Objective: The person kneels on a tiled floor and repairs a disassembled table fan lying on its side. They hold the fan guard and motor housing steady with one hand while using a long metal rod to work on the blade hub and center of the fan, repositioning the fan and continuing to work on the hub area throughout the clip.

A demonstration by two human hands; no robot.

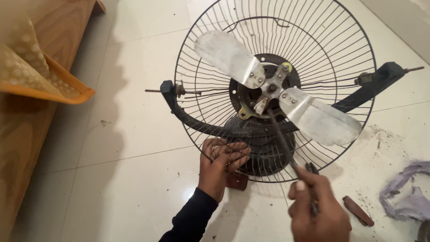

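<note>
fan (268,89) lying on the tiled floor (134,134), wire guard (201,89) facing up, two metal blades (318,118) bare, hub (271,87) at centre. risks, as judged from here: screwdriver (282,139) tip slipping off the hub fitting if pushed at this slant — could skid onto a blade or in among the guard wires; guard rocking if the bracing grip loosens, since only the near rim is held; blade turning freely under sideways force and nicking a knuckle. left hand (221,163) curled over the guard's near rim, fingers hooked through the wires, wrist low, dark sleeve (192,219) reaching in from below. right hand (318,206) closed around the screwdriver handle, fist near the bottom edge, shaft angled up and leftward to the hub. small brown piece (358,210) on the floor just right of that hand, crumpled cloth (410,192) farther right, grit scattered between — bed (45,67) at far left.
</note>
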